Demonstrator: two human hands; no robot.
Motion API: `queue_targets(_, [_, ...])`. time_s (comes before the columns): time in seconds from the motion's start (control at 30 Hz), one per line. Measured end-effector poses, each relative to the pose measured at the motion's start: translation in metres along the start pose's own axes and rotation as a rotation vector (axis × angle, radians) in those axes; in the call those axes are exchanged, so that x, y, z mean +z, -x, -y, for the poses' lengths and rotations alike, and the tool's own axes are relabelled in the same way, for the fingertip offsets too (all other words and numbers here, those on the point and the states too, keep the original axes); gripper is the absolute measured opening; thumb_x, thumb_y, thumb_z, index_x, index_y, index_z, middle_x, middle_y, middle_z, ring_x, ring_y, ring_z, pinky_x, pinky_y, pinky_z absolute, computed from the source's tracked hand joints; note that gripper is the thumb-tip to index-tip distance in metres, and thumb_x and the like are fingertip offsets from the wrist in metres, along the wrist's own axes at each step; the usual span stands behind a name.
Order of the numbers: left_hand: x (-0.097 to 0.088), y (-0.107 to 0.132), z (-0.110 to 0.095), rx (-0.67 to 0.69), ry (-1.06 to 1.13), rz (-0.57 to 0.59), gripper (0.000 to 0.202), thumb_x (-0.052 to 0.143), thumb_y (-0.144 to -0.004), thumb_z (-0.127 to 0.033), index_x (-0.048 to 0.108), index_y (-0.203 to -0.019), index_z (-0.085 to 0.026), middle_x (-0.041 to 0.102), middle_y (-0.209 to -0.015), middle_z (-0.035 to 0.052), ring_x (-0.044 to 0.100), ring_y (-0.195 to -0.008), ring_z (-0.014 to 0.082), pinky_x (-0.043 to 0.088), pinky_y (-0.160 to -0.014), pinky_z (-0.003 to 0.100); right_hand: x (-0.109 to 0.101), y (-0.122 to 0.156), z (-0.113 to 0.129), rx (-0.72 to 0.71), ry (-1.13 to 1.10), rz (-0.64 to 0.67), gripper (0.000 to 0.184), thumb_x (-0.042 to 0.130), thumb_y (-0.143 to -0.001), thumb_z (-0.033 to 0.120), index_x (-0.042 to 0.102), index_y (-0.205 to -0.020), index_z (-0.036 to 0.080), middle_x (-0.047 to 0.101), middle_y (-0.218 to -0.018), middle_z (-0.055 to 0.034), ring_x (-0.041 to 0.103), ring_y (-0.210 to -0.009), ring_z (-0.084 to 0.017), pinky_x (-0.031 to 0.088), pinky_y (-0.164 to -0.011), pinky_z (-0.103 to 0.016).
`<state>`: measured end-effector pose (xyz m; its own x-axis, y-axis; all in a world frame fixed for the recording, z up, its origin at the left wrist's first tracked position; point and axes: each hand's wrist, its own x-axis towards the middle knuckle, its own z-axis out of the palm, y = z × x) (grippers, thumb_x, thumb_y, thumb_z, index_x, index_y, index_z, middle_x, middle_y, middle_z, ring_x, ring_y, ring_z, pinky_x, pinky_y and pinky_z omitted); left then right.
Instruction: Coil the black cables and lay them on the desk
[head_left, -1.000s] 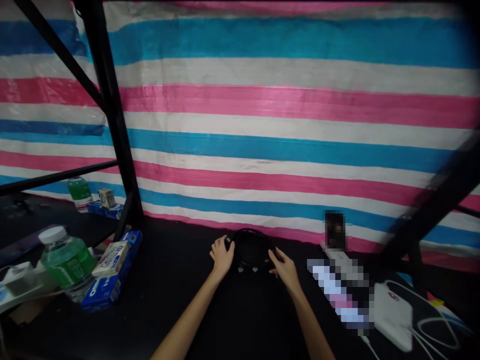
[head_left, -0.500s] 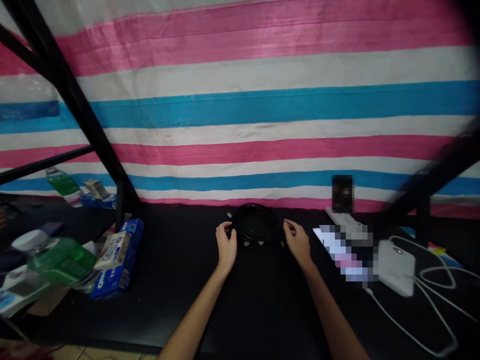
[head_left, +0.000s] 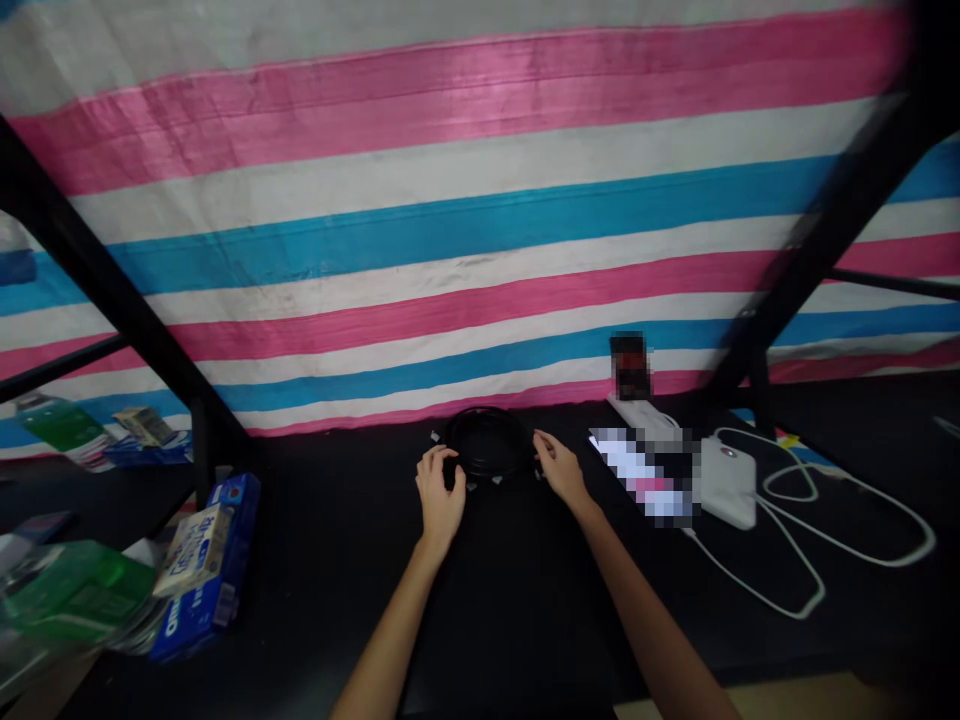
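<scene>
A coiled black cable point(head_left: 484, 470) lies on the black table point(head_left: 337, 560) near the striped sheet. Pale connector ends and ties show around its rim. My left hand point(head_left: 441, 495) is at the coil's left side, fingers curved and thumb held apart. On the opposite side, my right hand point(head_left: 561, 468) has its bent fingertips close to the coil's right edge; whether they touch it I cannot tell. Neither hand visibly grips anything.
To the right are a blurred-out bright phone-like slab point(head_left: 637, 480), a white power bank point(head_left: 727, 480) and a loose white cord point(head_left: 787, 605). A blue box point(head_left: 232, 540) and green bottle point(head_left: 82, 590) stand left. Black metal posts point(head_left: 135, 310) slant at both sides.
The view has swung to the right, so most things appear farther left. Both hands remain beside the coil, the right one a little nearer its edge. The coil stays on the table.
</scene>
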<state>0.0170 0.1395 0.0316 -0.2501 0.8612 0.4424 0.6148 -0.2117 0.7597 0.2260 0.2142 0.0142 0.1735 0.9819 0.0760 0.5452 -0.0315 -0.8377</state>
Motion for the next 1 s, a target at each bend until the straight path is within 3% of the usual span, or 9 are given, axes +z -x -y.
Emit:
queue_targets(0.1, [0.000,0.004,-0.002,0.133,-0.077,0.157,0.035,0.047,-0.083,-0.025,0.051,-0.117,-0.028,0.047,-0.133,0.0057,0.035,-0.128,0.0246,0.029,-0.102,0.047,0.000,0.006,0.007,0.016,0.023,0.014,0.048,0.039,-0.085,0.053,0.061,-0.117,0.024,0.069,-0.101,-0.0057,0.062,-0.100,-0.024,0.045,-0.084,-0.036])
queue_targets(0.27, [0.011,0.014,-0.001,0.228,-0.201,0.330,0.040,0.046,-0.083,-0.026,0.049,-0.123,-0.024,0.051,-0.130,0.0080,0.029,-0.131,0.0278,0.036,-0.097,0.047,0.000,0.012,0.013,0.031,0.031,0.009,0.046,0.042,-0.084,0.051,0.061,-0.116,0.025,0.070,-0.102,-0.0046,0.061,-0.104,-0.024,0.044,-0.086,-0.035])
queue_targets(0.53, [0.006,0.025,-0.003,0.278,-0.366,0.342,0.037,0.042,-0.084,-0.023,0.050,-0.120,-0.023,0.053,-0.124,0.0084,0.032,-0.128,0.0284,0.036,-0.096,0.048,0.001,0.011,0.007,0.031,0.042,-0.014,0.046,0.043,-0.083,0.049,0.065,-0.112,0.021,0.070,-0.101,-0.0075,0.062,-0.101,-0.026,0.046,-0.083,-0.034])
queue_targets(0.67, [-0.005,0.035,-0.005,0.295,-0.422,0.325,0.036,0.044,-0.084,-0.025,0.052,-0.119,-0.024,0.056,-0.119,0.0073,0.036,-0.125,0.0288,0.038,-0.095,0.047,0.002,0.013,0.005,-0.025,0.062,0.011,0.042,0.042,-0.084,0.050,0.070,-0.100,0.023,0.073,-0.085,-0.0048,0.068,-0.079,-0.022,0.048,-0.070,-0.029])
queue_targets(0.77, [-0.017,0.054,-0.005,0.287,-0.460,0.300,0.036,0.044,-0.085,-0.027,0.052,-0.120,-0.025,0.057,-0.119,0.0076,0.039,-0.124,0.0295,0.039,-0.095,0.047,0.003,0.016,0.006,-0.068,0.087,0.050,0.039,0.040,-0.085,0.046,0.071,-0.091,0.023,0.072,-0.075,-0.0022,0.067,-0.065,-0.018,0.046,-0.061,-0.026])
queue_targets(0.93, [-0.038,0.101,-0.015,0.287,-0.619,0.247,0.039,0.047,-0.084,-0.033,0.054,-0.121,-0.020,0.059,-0.119,0.0100,0.042,-0.121,0.0349,0.036,-0.097,0.052,0.007,0.018,0.007,-0.132,0.125,0.103,0.036,0.040,-0.086,0.043,0.071,-0.087,0.025,0.070,-0.068,0.0010,0.066,-0.068,-0.018,0.043,-0.057,-0.024])
queue_targets(1.0, [-0.043,0.113,-0.027,0.270,-0.649,0.280,0.042,0.052,-0.080,-0.037,0.057,-0.117,-0.018,0.060,-0.116,0.0114,0.046,-0.117,0.0363,0.035,-0.098,0.054,0.007,0.018,0.007,-0.139,0.134,0.115,0.036,0.040,-0.085,0.044,0.070,-0.087,0.026,0.070,-0.067,0.0018,0.066,-0.068,-0.018,0.042,-0.058,-0.024])
